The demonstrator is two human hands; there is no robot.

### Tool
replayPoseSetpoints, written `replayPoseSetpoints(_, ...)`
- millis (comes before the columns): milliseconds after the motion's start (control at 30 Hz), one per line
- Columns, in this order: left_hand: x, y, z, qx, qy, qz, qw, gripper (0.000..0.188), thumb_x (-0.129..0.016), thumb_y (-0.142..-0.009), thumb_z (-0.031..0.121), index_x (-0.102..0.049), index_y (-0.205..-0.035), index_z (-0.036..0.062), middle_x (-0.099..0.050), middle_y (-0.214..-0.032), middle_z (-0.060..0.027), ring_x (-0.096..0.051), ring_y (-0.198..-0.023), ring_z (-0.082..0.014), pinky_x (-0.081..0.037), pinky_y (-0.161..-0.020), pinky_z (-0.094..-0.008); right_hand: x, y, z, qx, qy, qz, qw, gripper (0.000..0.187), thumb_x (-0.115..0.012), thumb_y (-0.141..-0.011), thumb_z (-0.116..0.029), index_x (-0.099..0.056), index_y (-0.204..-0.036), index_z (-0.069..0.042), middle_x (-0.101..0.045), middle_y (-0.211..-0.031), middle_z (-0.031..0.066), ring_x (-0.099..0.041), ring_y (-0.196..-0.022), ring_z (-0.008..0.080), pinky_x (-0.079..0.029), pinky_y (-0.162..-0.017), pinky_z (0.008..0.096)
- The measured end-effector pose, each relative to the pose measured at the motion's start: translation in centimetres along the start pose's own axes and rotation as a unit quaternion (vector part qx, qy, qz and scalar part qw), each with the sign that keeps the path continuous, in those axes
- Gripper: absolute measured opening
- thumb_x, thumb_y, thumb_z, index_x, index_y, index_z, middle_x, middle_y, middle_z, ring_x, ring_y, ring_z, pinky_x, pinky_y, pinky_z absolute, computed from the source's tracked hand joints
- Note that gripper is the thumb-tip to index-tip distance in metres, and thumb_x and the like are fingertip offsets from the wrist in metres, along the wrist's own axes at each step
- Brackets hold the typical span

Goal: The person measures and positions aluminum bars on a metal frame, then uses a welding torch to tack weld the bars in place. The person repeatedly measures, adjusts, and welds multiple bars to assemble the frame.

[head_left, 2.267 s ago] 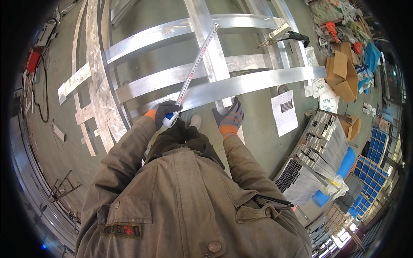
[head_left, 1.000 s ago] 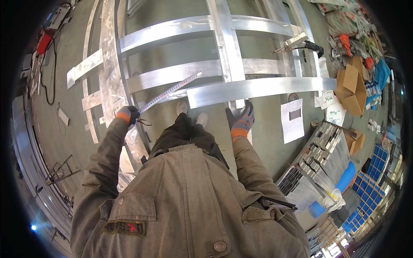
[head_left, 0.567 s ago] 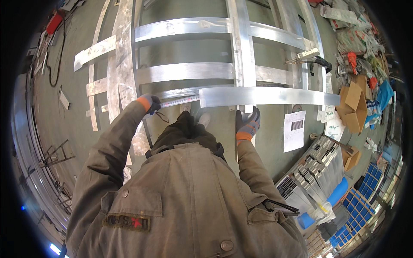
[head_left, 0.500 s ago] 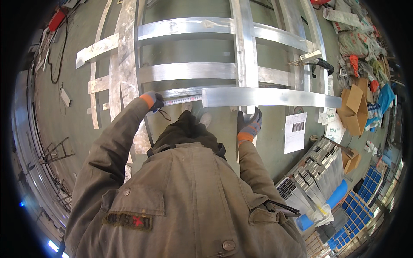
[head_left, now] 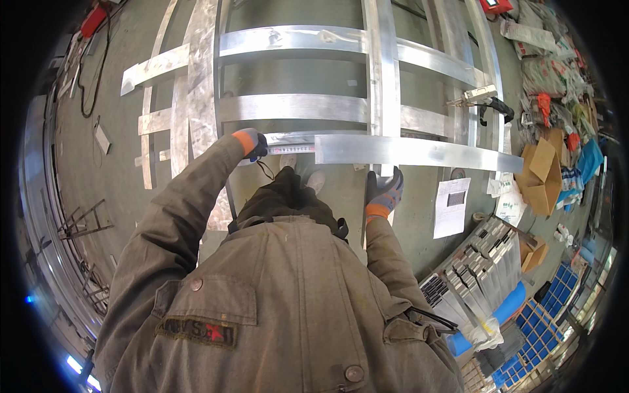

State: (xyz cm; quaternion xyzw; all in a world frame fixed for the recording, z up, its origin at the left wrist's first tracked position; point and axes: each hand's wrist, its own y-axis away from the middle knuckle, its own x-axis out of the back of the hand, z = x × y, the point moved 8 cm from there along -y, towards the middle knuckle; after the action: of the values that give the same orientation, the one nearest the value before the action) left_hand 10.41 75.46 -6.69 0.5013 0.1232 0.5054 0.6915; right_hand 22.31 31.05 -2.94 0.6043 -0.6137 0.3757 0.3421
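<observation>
Flat aluminium bars form a frame (head_left: 295, 108) on the grey floor in front of me. My left hand (head_left: 252, 143), in a dark glove with an orange cuff, is closed on a tape measure (head_left: 288, 149) whose blade runs rightward along the nearest cross bar (head_left: 413, 152). My right hand (head_left: 384, 190), gloved the same way, hangs just below that bar with fingers partly spread and nothing in it. My shoes show between the hands. My brown jacket fills the lower half of the view.
A printed sheet of paper (head_left: 452, 206) lies on the floor at right. A black-handled clamp (head_left: 488, 105) sits on the frame's right side. Cardboard boxes (head_left: 544, 173), stacked metal profiles (head_left: 481, 268) and blue crates (head_left: 557, 295) crowd the right. Cables and a red tool (head_left: 92, 23) lie far left.
The tape blade has swung down from pointing up across the frame to lying flat along the nearest cross bar. My left hand moved left, then settled at the bar's left end.
</observation>
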Motion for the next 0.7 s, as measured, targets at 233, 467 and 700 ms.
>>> replayPoseSetpoints(233,0.0,-0.5,-0.4,0.013,0.004,-0.007,1.0,0.022,-0.082,-0.086,0.022,-0.083,-0.102,0.006,-0.074,-0.076,-0.006,-0.068,-0.066,-0.0195,-0.054,-0.066,-0.0379,0.2,-0.1,-0.1,-0.028,-0.018,0.006,0.999,0.063,-0.084,-0.088,-0.039,-0.064,-0.134,-0.001,-0.063,-0.143,0.0211,-0.058,-0.133,0.0416,-0.047,-0.112,0.0502)
replayPoseSetpoints(467,-0.1,-0.9,-0.6,0.005,-0.017,0.007,1.0,0.022,-0.083,-0.084,0.019,-0.083,-0.102,0.0057,-0.076,-0.077,-0.0071,-0.07,-0.068,-0.0201,-0.055,-0.067,-0.0396,0.2,0.1,0.3,-0.034,-0.048,0.026,0.998,0.057,-0.08,-0.092,-0.04,-0.066,-0.129,0.001,-0.063,-0.142,0.0238,-0.057,-0.133,0.0435,-0.046,-0.112,0.051)
replayPoseSetpoints(700,-0.2,-1.4,-0.5,-0.009,-0.028,-0.002,1.0,0.023,-0.083,-0.084,0.018,-0.083,-0.103,0.0045,-0.076,-0.078,-0.0086,-0.07,-0.066,-0.0205,-0.055,-0.066,-0.0395,0.2,0.2,0.2,-0.027,-0.026,0.029,0.999,0.057,-0.081,-0.092,-0.04,-0.066,-0.129,0.0,-0.062,-0.144,0.023,-0.057,-0.133,0.0429,-0.046,-0.113,0.0509)
